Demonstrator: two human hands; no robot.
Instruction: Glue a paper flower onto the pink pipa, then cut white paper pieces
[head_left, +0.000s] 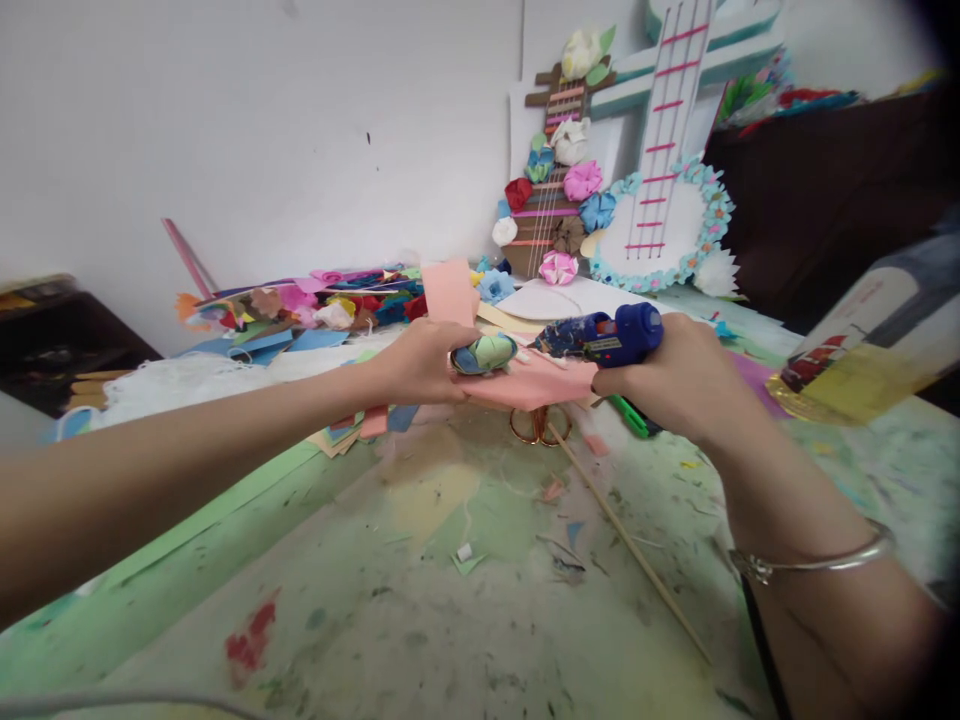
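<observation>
Pinched in my left hand point(427, 362) is a small rolled paper flower point(486, 353) in green and blue. My right hand point(679, 375) is wrapped round a blue hot glue gun point(628, 337), its nozzle pointing left, close to the flower. Salmon-pink paper point(532, 385) lies just below the flower and the nozzle. Behind my left hand stands a strip of the same pink paper point(448, 292). Gold-handled scissors point(540, 425) lie partly under the pink paper, beside a thin wooden stick point(626, 535).
A clear bottle of yellowish liquid point(862, 350) stands right of my right hand. Paper instruments, one brown with flowers point(551, 205) and one white point(656, 215), lean on the wall. Coloured paper scraps point(300, 300) and white strings point(187, 385) lie left. A green pen point(630, 415) lies nearby.
</observation>
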